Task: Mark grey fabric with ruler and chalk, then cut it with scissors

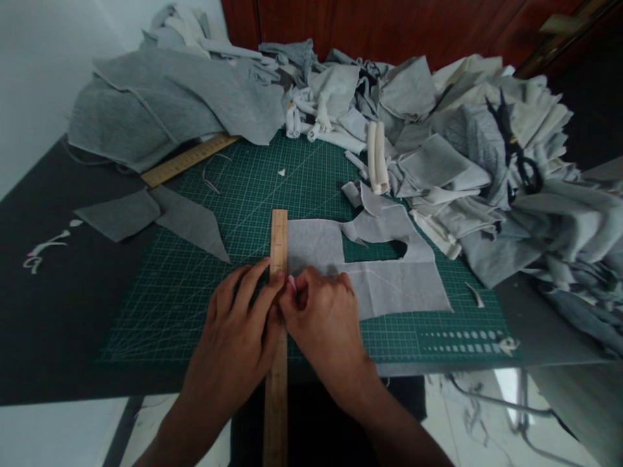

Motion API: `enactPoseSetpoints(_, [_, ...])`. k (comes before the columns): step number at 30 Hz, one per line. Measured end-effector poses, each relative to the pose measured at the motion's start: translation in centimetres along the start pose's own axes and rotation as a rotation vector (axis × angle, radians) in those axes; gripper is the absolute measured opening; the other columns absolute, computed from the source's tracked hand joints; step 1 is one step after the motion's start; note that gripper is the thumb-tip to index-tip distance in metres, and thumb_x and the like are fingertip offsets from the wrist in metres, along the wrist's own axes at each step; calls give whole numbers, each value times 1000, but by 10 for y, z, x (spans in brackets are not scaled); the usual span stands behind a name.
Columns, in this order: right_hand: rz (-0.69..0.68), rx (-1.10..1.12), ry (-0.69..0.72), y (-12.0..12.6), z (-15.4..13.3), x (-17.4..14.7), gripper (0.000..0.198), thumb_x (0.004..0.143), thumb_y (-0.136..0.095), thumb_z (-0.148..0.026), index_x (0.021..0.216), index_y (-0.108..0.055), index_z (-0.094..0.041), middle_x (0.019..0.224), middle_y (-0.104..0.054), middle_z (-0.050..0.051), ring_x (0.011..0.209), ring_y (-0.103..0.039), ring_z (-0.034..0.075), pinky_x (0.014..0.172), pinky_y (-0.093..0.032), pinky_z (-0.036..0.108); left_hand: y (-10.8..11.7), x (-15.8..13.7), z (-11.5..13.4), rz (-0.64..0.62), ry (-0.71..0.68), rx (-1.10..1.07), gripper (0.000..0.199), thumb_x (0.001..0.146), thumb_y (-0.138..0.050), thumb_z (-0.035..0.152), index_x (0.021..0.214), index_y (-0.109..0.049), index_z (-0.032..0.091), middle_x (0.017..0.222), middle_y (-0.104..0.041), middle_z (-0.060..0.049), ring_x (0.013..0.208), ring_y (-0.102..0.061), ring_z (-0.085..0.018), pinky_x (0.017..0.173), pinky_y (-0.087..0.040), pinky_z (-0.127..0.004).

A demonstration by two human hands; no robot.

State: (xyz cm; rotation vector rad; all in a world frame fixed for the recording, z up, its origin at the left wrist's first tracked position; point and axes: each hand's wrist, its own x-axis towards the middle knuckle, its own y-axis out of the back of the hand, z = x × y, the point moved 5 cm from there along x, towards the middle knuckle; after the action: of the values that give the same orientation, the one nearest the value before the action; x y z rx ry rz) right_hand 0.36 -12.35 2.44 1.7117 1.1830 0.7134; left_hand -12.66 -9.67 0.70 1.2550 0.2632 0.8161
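Note:
A wooden ruler (279, 240) lies lengthwise down the middle of a green cutting mat (253, 188). My left hand (238, 331) presses flat on the ruler with its fingers spread. A grey fabric piece (389, 279) with a cut-out notch lies just right of the ruler, its left edge against it. My right hand (321, 318) rests on that fabric beside the ruler, fingers pinched on a small pale marker, probably chalk (292, 282), whose tip touches the cloth at the ruler's edge.
Two grey fabric offcuts (160, 217) lie on the mat's left side. A second wooden ruler (187, 160) pokes out from a heap of grey cloth (170, 104) at the back left. Piled grey and cream scraps (487, 149) with black scissors (520, 155) fill the right.

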Motion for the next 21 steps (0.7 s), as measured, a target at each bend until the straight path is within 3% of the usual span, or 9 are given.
enactPoseSetpoints(9, [-46, -52, 36, 2, -7, 5, 13, 98, -63, -20, 87, -70, -18, 71, -76, 6, 65, -73, 26, 86, -54, 44, -1, 2, 1, 17, 52, 72, 35, 103, -44, 17, 134, -60, 21, 159, -51, -17, 145, -49, -43, 121, -37, -75])
enactPoseSetpoints(15, [-116, -47, 72, 1, -8, -7, 16, 98, -62, -18, 86, -73, -17, 74, -77, 6, 65, -72, 26, 90, -55, 47, -1, 2, 2, 23, 40, 95, 32, 102, -45, 16, 127, -64, 18, 158, -52, -20, 144, -50, -45, 120, -37, -76])
enactPoseSetpoints(21, [-147, -74, 126, 1, -11, -27, 15, 94, -62, -15, 85, -75, -16, 73, -76, 7, 63, -72, 25, 90, -61, 51, -2, 2, 2, 33, 42, 97, 37, 104, -44, 17, 135, -64, 16, 157, -53, -20, 142, -51, -46, 118, -40, -77])
